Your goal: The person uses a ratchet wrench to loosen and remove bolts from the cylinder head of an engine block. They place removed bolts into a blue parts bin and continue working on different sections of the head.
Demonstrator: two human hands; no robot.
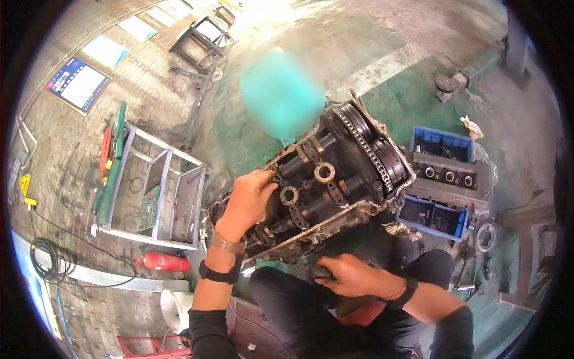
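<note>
A greasy engine cylinder head with camshafts, a timing chain and two round sprockets sits tilted in front of me. My left hand rests palm down on its near left end, fingers spread over the cam area. My right hand is curled around a dark tool handle just below the head's lower edge, above my dark-trousered knees.
A blue plastic crate carries another grey engine casting at the right. A metal tool cart stands at the left, with a red fire extinguisher and coiled cable near it. The floor is worn green concrete.
</note>
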